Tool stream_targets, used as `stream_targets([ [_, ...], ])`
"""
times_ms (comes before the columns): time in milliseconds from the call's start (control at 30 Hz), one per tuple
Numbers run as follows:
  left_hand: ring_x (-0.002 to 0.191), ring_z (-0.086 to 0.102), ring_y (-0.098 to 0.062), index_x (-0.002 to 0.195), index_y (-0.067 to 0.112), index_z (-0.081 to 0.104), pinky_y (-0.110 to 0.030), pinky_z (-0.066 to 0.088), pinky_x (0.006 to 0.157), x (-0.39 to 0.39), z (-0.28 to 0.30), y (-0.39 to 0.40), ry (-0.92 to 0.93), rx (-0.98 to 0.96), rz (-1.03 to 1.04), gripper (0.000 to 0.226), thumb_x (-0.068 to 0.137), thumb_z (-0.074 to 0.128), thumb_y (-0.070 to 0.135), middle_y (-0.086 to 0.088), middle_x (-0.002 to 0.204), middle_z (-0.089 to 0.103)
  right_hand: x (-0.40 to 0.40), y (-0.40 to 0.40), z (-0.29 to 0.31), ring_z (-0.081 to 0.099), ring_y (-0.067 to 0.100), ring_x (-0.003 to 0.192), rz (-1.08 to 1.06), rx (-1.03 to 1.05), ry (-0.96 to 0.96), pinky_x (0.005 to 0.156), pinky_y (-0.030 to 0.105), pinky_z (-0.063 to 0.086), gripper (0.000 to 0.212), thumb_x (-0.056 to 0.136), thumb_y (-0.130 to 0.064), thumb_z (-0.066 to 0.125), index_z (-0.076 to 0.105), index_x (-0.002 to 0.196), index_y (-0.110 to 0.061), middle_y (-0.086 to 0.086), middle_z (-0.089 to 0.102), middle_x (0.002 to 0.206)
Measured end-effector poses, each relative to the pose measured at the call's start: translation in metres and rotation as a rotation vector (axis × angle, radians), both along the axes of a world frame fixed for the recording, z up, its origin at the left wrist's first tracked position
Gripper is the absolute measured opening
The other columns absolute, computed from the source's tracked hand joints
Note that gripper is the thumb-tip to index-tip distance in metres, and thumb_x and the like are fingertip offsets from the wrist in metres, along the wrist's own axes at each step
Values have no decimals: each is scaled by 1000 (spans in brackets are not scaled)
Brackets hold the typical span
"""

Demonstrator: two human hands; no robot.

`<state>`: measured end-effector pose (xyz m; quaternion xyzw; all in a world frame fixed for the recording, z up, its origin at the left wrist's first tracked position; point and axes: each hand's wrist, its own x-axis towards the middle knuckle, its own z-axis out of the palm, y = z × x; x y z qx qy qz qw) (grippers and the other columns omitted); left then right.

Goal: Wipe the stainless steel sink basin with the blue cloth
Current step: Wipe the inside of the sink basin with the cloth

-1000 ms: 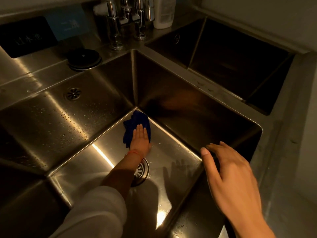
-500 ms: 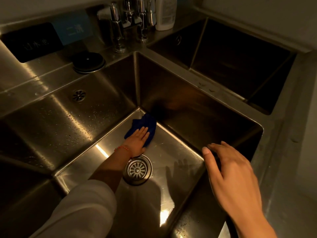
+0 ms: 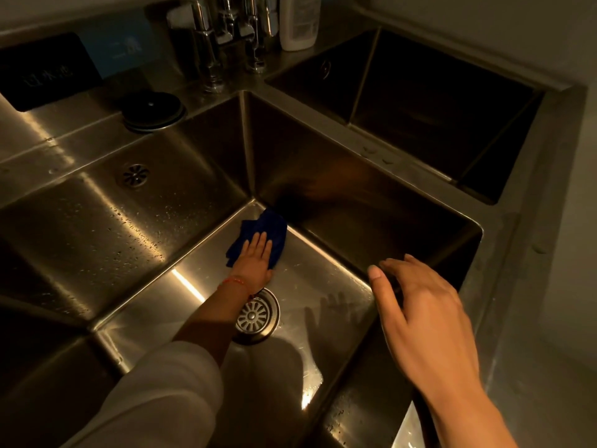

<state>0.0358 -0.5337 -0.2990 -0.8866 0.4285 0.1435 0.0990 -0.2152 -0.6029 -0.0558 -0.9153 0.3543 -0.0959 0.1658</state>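
Left hand [image 3: 255,260] lies flat with fingers together, palm pressing the blue cloth [image 3: 261,234] onto the sink basin [image 3: 323,286] floor at the far corner, where the two walls meet; the cloth is bunched, partly under the fingers, and sits beyond the drain strainer [image 3: 255,315]. Right hand [image 3: 420,315] is empty, fingers loosely spread, hovering over the basin's right rim; can't tell if it touches the steel. Water droplets speckle the left wall of the basin.

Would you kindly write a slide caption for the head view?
Left hand presses the blue cloth flat into the sink basin's far corner; right hand hovers open.
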Motion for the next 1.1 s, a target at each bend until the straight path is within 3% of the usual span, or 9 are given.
stream_targets([
  [367,149,-8,-27,153,6,1,-38,-4,121,-1,-4,0,85,-98,13,68,100,38,25,-13,161,-8,1,-1,0,39,11,128,9,1,-18,107,36,30,67,82,-59,16,57,119,-21,-1,60,124],
  [1100,149,-8,-26,153,6,0,-38,-6,120,-55,-13,-16,83,-139,-113,70,98,38,23,-13,161,-8,1,-1,0,41,14,127,22,5,-57,104,39,35,68,81,-59,17,60,116,-19,2,62,121],
])
